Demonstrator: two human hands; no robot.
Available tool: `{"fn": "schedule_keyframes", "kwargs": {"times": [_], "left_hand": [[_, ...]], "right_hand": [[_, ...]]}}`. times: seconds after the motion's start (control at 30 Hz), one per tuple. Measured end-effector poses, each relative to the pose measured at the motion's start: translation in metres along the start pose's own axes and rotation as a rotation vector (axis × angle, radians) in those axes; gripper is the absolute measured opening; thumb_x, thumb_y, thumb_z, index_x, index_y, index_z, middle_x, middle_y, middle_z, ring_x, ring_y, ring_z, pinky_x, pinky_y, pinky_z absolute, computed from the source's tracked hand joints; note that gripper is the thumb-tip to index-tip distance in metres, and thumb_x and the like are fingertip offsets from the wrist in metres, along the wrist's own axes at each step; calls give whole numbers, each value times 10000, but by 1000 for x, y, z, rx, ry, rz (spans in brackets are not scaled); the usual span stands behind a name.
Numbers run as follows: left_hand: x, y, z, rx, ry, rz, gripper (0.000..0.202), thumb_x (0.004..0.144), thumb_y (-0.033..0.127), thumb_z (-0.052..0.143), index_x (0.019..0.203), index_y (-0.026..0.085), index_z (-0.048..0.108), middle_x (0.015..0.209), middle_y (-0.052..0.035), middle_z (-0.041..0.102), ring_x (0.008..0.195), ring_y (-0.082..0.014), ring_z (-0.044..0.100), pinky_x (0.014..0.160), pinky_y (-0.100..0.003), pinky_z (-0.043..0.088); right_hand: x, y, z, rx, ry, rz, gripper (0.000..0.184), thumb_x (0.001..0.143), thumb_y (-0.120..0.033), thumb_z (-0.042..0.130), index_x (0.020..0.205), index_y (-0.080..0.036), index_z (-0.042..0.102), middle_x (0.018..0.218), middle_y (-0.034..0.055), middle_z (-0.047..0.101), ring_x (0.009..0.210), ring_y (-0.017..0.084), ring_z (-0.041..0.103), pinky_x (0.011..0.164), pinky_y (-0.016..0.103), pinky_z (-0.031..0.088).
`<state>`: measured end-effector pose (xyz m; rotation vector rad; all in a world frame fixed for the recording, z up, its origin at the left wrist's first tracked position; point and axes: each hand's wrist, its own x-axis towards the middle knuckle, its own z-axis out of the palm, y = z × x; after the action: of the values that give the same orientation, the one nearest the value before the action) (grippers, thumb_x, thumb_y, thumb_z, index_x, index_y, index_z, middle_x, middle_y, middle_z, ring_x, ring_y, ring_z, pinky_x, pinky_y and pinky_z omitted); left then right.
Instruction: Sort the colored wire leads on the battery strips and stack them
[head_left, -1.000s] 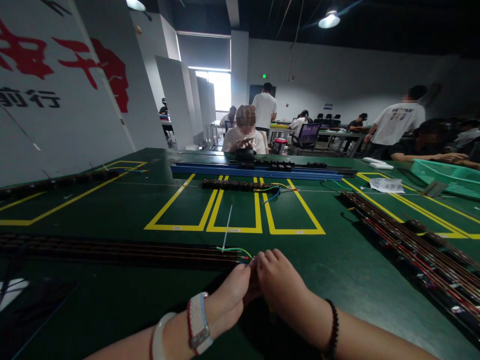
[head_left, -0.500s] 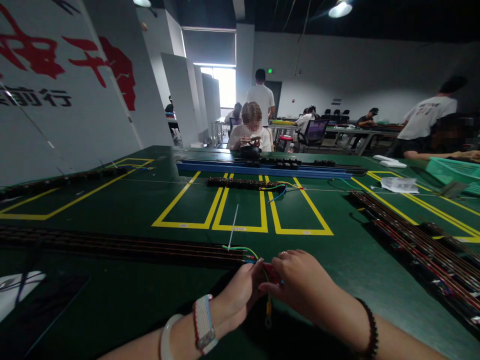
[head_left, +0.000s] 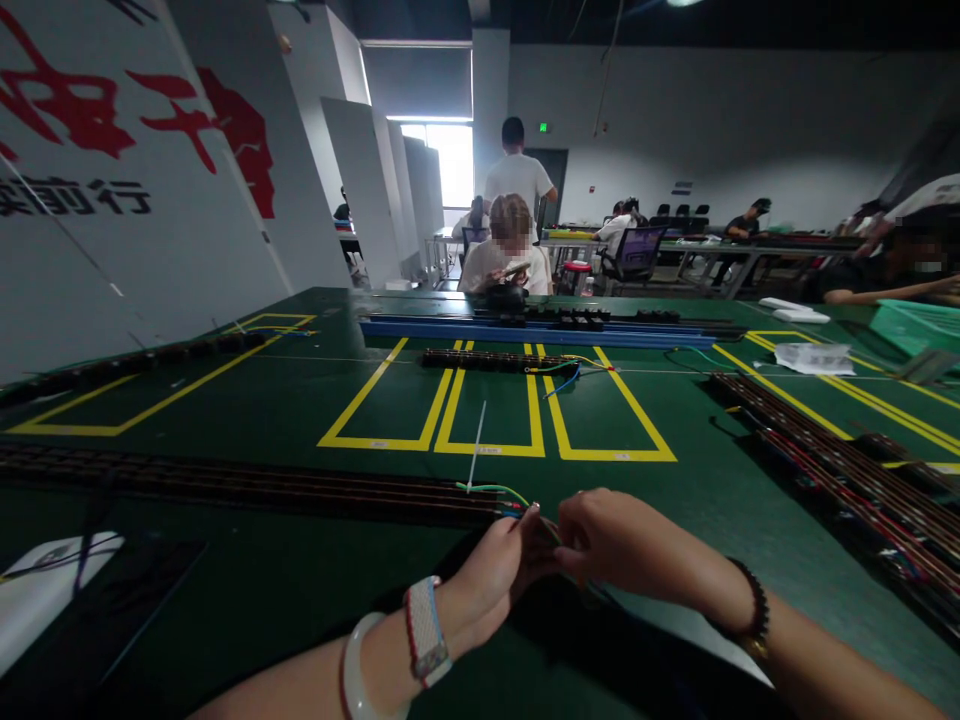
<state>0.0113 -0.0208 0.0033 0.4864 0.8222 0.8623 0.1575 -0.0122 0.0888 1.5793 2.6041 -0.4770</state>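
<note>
L hand (head_left: 487, 570) pinches wires (head_left: 515, 507) at R end of the dark strip (head_left: 262, 485); R hand (head_left: 619, 545) just past that end, fingers curled, can't tell on what. Grn/ylw wire (head_left: 499, 488) runs from strip's end to L hand; wht tie (head_left: 477, 447) sticks up there. Strip's on grn desk (head_left: 712, 480), blue rail (head_left: 540, 331) well beyond.

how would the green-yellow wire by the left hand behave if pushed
The green-yellow wire would probably flex easily, being thin and bowed in a loose curve. It is likely light, given that slim strand. Since it runs to the fingers of the left hand, a push might bend it more than slide it.
</note>
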Motion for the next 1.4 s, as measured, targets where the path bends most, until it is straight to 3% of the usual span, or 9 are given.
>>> {"fn": "schedule_keyframes", "kwargs": {"times": [0.13,0.27,0.43,0.6,0.73,0.83,1.0,1.27,1.4], "left_hand": [[-4,2,2,42,-2,5,151,895,263,499,876,134,575,823,-74,677,774,-175,648,770,-338,487],[-6,2,2,68,-8,17,165,916,253,445,869,135,550,816,-74,670,777,-176,647,756,-332,484],[-6,4,-1,55,-63,0,208,925,292,425,815,143,519,723,-44,641,741,-164,641,735,-301,472],[-4,4,-3,23,-96,3,219,924,272,422,784,137,520,714,-52,647,728,-152,644,761,-294,471],[-1,3,-7,6,-137,2,210,906,284,466,786,130,544,747,-76,669,769,-177,655,797,-329,473],[0,3,-11,-7,-141,-22,207,882,310,515,813,123,574,799,-104,690,811,-206,662,805,-351,470],[-1,5,-12,-47,-156,-36,220,846,310,578,762,109,605,738,-56,659,691,-141,635,748,-283,463],[5,3,-11,-48,-108,-50,114,843,174,532,788,115,613,716,-45,646,643,-125,608,693,-279,467],[3,2,-11,-59,-128,-20,119,839,193,530,798,121,616,730,-48,654,658,-137,616,723,-305,472]], "right_hand": [[2,18,-9,68,7,41,111,787,-224,566,722,-168,635,621,15,620,506,98,487,459,222,254],[10,37,-7,11,89,60,121,829,-218,547,772,-173,644,672,28,637,535,115,530,486,226,286],[31,49,8,-105,156,118,153,880,-261,539,897,-168,660,817,85,688,721,193,631,579,253,364],[48,51,24,-141,139,145,168,906,-235,500,896,-158,649,851,94,690,759,198,643,620,258,397],[30,48,13,-161,138,17,118,846,-267,598,850,-165,656,845,86,681,774,214,635,639,278,425],[0,36,-3,-95,191,-135,175,828,-276,625,977,-185,635,907,69,671,794,196,627,672,281,449],[-33,6,-15,-22,148,-427,373,807,-34,548,1105,-251,611,956,22,667,809,143,614,739,256,444],[5,14,4,-35,66,-670,169,872,-127,560,847,-227,693,866,-12,673,806,131,582,769,284,406],[11,20,0,87,62,-696,173,915,-203,522,926,-218,694,854,6,676,813,128,583,771,266,410]]}}
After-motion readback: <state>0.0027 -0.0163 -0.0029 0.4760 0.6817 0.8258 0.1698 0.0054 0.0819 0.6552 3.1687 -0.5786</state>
